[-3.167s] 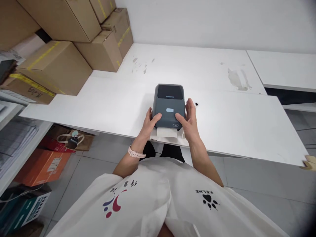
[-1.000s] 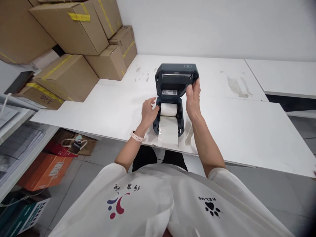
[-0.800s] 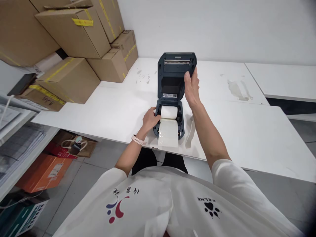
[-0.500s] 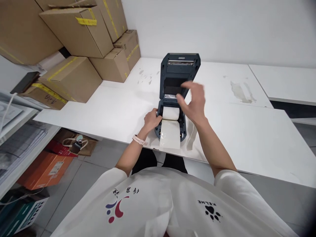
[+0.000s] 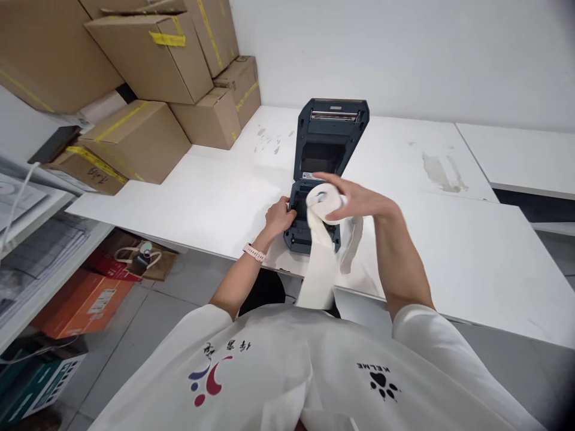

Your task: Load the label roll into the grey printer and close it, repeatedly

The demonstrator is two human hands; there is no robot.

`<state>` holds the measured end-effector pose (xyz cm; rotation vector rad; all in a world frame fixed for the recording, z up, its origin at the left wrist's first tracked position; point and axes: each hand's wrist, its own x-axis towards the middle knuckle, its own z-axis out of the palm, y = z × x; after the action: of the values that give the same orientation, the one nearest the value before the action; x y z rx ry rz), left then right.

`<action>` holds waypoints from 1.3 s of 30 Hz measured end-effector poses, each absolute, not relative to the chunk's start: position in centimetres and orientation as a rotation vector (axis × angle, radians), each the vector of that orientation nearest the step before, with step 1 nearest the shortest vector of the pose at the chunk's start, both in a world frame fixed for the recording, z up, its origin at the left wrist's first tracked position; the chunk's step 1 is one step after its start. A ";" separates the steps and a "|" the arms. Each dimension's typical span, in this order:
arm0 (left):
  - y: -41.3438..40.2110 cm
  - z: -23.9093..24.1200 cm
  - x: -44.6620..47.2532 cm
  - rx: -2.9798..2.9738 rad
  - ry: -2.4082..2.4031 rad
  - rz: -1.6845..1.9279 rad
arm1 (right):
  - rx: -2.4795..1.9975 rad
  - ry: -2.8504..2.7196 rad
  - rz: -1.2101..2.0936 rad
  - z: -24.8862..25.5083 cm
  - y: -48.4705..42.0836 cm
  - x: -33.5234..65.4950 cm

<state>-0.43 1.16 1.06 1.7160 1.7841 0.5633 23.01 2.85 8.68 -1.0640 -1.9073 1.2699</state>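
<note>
**Paper tail dangling off the edge, a few ways this could bite**

The right hand (image 5: 359, 200) is closed around the paper roll (image 5: 324, 200) and holds it in the air just above the printer's open bay. The left hand (image 5: 278, 218) is clamped on the left side of the printer (image 5: 330, 134), pinning it down.

My worries: the paper tail (image 5: 318, 269) hangs off the roll, past the front edge of the worktop (image 5: 449, 239) and down toward the person's shirt. If it catches on that edge or on the printer's front lip, I'd guess it creases or tears. The grip looks light too, so a slip could let the roll drop and unspool onto the floor. The lid stands upright right behind the roll, and a knuckle could easily clip it.

The printer also sits near the front edge, so if the left hand lets go, a tug on the tail might drag it forward.

There's plenty of open room to the right and behind the printer. The cardboard boxes (image 5: 135, 140) crowd the back left but are well apart from the hands. A loose strip (image 5: 353, 245) lies just beside the printer on the right.
</note>
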 end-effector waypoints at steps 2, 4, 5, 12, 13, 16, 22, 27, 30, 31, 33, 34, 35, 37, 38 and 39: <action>1.2 1.0 -0.4 1.711 1.774 0.575 | -1.085 -1.831 1.177 10.2 1.8 25.8; 1.1 1.0 -0.4 1.693 1.766 0.586 | -1.151 -1.824 1.017 10.8 1.7 28.4; 1.1 1.0 -0.4 1.683 1.764 0.593 | -1.195 -1.831 0.940 10.8 2.0 29.5; 1.0 1.0 -0.4 1.650 1.729 0.634 | -1.444 -1.818 0.784 6.0 7.9 33.1; 1.1 0.9 -0.4 1.646 1.728 0.638 | -1.443 -1.809 0.818 5.1 8.7 32.9; 1.2 0.6 -0.4 1.636 1.725 0.648 | -1.446 -1.765 0.913 2.6 10.2 31.9; 1.2 0.4 -0.5 1.630 1.687 0.655 | -1.490 -1.664 0.962 -0.5 9.3 32.0; 1.2 0.4 -0.5 1.618 1.663 0.656 | -1.296 -1.429 1.067 -2.0 3.4 35.7; 1.3 0.1 -0.5 1.620 1.661 0.667 | -1.301 -1.458 1.199 -3.5 0.4 35.7; 1.4 0.0 -0.5 1.624 1.662 0.670 | -1.337 -1.465 1.250 -3.9 -0.1 35.2; 1.4 -0.2 -0.5 1.626 1.665 0.678 | -1.363 -1.457 1.330 -3.9 -0.7 33.9; 1.4 -0.3 -0.5 1.626 1.669 0.682 | -1.330 -1.459 1.349 -3.3 -0.8 33.3; 1.4 -0.3 -0.5 1.626 1.674 0.685 | -1.269 -1.480 1.350 -2.4 -0.8 32.6; 1.4 -0.4 -0.4 1.628 1.683 0.688 | -1.116 -1.599 1.299 0.5 -0.7 31.1; 1.4 -0.4 -0.4 1.629 1.686 0.691 | -1.058 -1.696 1.245 2.2 -0.6 30.2; 1.4 -0.3 -0.4 1.628 1.686 0.697 | -1.027 -1.817 1.176 3.9 -0.4 29.2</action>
<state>-0.42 1.35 -0.33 1.6283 1.6864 0.6968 29.16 -0.42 3.86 -1.0269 -1.8172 1.1765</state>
